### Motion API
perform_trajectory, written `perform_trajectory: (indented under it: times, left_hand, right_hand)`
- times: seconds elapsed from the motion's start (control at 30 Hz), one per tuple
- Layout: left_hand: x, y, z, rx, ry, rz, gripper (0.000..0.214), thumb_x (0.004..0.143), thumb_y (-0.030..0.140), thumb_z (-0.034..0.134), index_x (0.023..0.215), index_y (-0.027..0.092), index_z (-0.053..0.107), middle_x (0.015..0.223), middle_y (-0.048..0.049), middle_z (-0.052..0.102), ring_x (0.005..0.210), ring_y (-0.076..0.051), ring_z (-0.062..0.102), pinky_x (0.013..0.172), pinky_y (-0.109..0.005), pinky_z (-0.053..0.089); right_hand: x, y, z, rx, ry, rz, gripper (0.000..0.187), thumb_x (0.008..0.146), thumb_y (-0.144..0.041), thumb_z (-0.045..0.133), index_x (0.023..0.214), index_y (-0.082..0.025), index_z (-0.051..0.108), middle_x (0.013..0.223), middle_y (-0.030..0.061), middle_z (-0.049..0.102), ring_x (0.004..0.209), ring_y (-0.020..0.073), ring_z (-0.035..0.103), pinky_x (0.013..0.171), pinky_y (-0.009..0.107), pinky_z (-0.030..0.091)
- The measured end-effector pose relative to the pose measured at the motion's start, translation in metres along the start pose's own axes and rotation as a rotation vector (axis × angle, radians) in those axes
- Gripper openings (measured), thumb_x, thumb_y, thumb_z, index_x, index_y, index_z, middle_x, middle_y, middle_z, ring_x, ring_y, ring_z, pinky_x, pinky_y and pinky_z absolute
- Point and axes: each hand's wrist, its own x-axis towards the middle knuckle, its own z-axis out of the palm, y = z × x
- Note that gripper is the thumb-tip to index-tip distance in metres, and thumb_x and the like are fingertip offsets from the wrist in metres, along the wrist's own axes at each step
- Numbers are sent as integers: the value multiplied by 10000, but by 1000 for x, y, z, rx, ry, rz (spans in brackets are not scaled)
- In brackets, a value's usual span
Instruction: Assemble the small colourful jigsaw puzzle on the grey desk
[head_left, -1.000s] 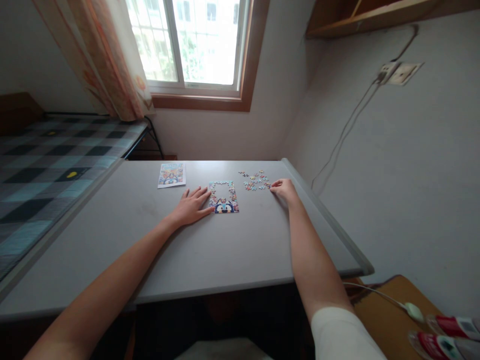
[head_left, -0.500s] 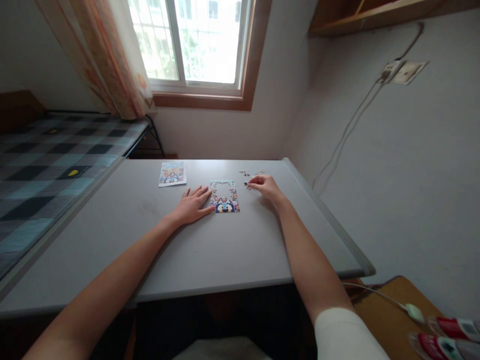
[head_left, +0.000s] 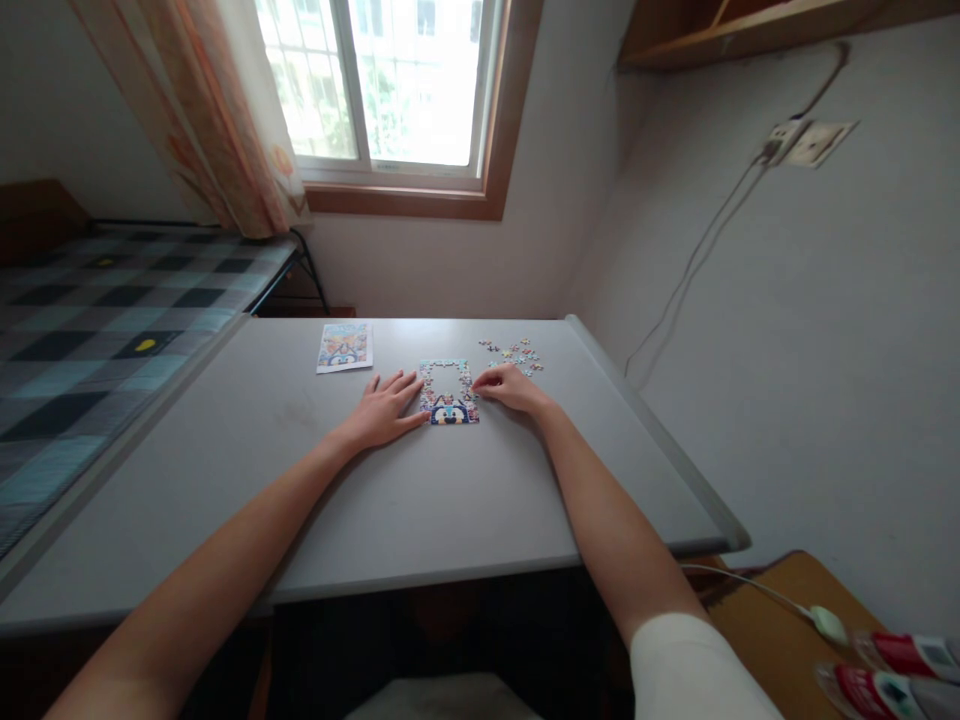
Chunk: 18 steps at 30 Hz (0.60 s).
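Observation:
A partly assembled jigsaw puzzle (head_left: 454, 414) lies flat on the grey table, with a blue cartoon face along its near edge and a gap in its middle. My left hand (head_left: 384, 410) rests flat with fingers spread, its fingertips and thumb at the puzzle's left edge. At the right edge, my right hand (head_left: 511, 388) is closed in a pinch, seemingly on a puzzle piece that the fingers mostly hide. Several loose puzzle pieces (head_left: 517, 352) are scattered just beyond the right hand.
A picture sheet (head_left: 345, 347) with a similar cartoon design lies at the far left of the table (head_left: 420, 510). A checkered bed (head_left: 150, 290) stands at left, under a curtain (head_left: 217, 120). Bottles (head_left: 885, 690) and a cable lie on a wooden surface at lower right.
My right hand has moved left and slightly nearer, from the loose pieces to the puzzle's right edge, uncovering more loose pieces. The left hand has stayed in place.

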Motion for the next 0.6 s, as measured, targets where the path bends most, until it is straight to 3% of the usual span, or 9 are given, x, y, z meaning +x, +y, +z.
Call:
perform_trajectory:
  times: [0.2, 0.6]
  left_hand:
    - [0, 2, -2, 4, -4, -2, 711, 915, 664, 318, 1492, 250, 347, 1571, -47, 269, 1444, -288, 222, 1172, -493, 110]
    - [0, 2, 0, 17, 8, 1, 705, 916, 661, 319, 1487, 249, 357, 1568, -47, 280, 1445, -288, 221, 1170, -492, 122]
  right_hand:
    - [1, 7, -3, 21, 42, 49, 161, 668, -300, 659, 725, -164, 725, 616, 2, 655, 529, 105, 516, 556, 238, 409]
    - [1, 2, 2, -130, -30, -35, 175, 691, -295, 695, 767, -148, 754, 663, 13, 651, 615, 111, 500, 587, 232, 376]
